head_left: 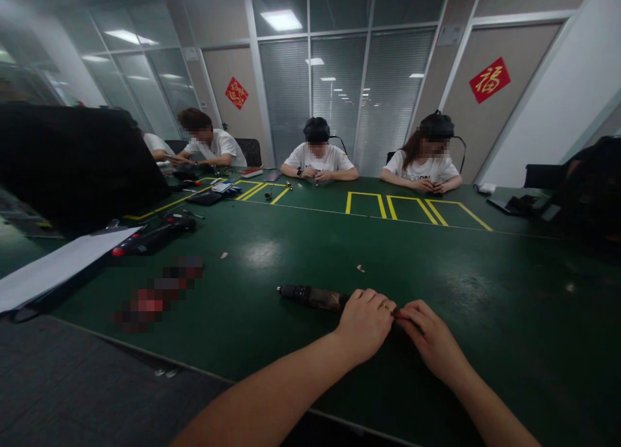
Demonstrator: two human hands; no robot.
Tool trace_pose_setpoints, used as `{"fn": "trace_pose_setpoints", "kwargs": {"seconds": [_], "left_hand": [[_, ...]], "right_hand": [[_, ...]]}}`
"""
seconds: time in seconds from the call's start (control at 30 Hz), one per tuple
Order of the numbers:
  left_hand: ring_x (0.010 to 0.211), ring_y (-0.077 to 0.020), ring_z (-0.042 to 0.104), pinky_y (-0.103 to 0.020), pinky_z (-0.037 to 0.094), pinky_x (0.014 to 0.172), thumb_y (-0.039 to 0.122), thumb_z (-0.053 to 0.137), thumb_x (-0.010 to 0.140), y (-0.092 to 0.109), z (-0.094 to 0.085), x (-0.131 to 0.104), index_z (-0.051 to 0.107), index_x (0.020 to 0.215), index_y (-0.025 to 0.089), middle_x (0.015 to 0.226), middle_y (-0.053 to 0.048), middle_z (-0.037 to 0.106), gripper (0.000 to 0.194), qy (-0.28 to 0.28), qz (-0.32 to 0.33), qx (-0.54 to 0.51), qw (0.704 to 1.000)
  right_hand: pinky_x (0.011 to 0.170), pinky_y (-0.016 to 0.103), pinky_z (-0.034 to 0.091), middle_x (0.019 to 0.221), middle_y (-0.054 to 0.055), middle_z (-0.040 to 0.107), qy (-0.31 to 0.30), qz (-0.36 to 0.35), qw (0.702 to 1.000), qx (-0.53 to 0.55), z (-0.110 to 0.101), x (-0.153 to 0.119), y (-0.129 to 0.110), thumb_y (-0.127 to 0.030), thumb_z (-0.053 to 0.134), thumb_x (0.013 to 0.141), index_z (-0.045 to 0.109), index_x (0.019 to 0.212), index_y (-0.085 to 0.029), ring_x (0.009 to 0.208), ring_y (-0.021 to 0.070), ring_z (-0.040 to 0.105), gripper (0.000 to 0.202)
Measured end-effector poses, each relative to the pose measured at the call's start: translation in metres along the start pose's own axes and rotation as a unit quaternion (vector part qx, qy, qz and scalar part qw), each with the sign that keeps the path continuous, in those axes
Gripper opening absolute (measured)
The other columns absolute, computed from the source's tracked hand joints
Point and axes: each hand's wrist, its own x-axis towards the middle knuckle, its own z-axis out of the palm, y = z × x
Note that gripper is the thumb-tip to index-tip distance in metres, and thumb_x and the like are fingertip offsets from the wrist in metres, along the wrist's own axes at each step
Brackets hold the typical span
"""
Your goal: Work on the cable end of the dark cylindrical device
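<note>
A dark, stick-shaped electric screwdriver [326, 299] lies low over the green table, its chuck end pointing left. My left hand [366, 324] is closed around its rear half, hiding that part. At the tool's right end, my right hand [427, 334] is closed, thumb and fingers pinching the dark end close against my left fingers. What exactly the right fingertips grip there is mostly covered.
On the green table [291, 363], a black-and-red tool [155, 235] and a clipboard with paper [72, 262] lie at left, near a large black screen [72, 169]. Small scraps [360, 268] lie beyond my hands. Several people sit opposite, beyond yellow tape outlines [367, 193].
</note>
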Motion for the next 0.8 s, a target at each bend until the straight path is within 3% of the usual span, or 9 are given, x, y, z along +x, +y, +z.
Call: {"fn": "trace_pose_setpoints", "kwargs": {"seconds": [0.33,0.8], "left_hand": [[0.097,-0.0195,0.049,-0.033,0.036,0.080,0.023,0.049,0.092,-0.0016,-0.0049,-0.0017,0.057,0.097,0.016,0.098,-0.003,0.060,0.012,-0.007,0.018,-0.014,1.000],[0.090,-0.0214,0.049,-0.036,0.037,0.076,0.022,0.047,0.092,0.0037,0.0011,-0.0007,0.058,0.091,0.015,0.089,-0.005,0.058,0.013,0.007,0.011,0.031,0.999]], "right_hand": [[0.075,0.032,0.048,0.094,0.005,0.052,-0.001,0.001,1.000,-0.001,0.0007,0.0000,0.0006,-0.027,0.040,0.095,0.060,0.091,-0.023,0.084,0.0213,0.056,0.020],[0.078,0.033,0.049,0.097,0.005,0.054,0.001,-0.007,1.000,-0.001,0.0031,-0.0006,0.0080,-0.028,0.041,0.095,0.060,0.098,-0.024,0.087,0.0216,0.058,0.020]]}}
